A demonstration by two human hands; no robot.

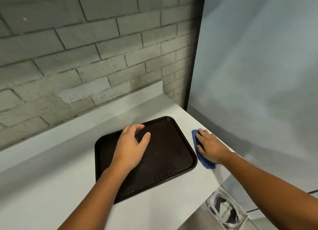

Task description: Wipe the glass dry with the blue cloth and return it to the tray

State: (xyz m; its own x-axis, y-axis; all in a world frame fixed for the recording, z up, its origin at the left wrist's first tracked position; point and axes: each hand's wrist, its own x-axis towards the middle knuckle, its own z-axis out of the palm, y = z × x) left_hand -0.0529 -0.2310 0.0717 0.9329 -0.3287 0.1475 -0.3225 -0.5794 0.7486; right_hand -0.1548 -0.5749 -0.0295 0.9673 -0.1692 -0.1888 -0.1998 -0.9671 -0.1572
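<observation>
A dark brown tray (172,161) lies on the white counter. My left hand (132,145) hovers over the tray's far left part, fingers and thumb curled around a clear glass (140,136). The glass is barely visible, showing only as a faint glint between thumb and fingers. The blue cloth (203,161) lies folded on the counter just right of the tray. My right hand (210,147) rests flat on top of the cloth with its fingers spread, covering most of it.
The white counter (51,186) runs along a grey brick wall (86,49). A pale panel (258,66) stands at the right. The counter's right edge runs close behind the cloth. A steel surface with a white plastic fitting (225,210) sits at lower right.
</observation>
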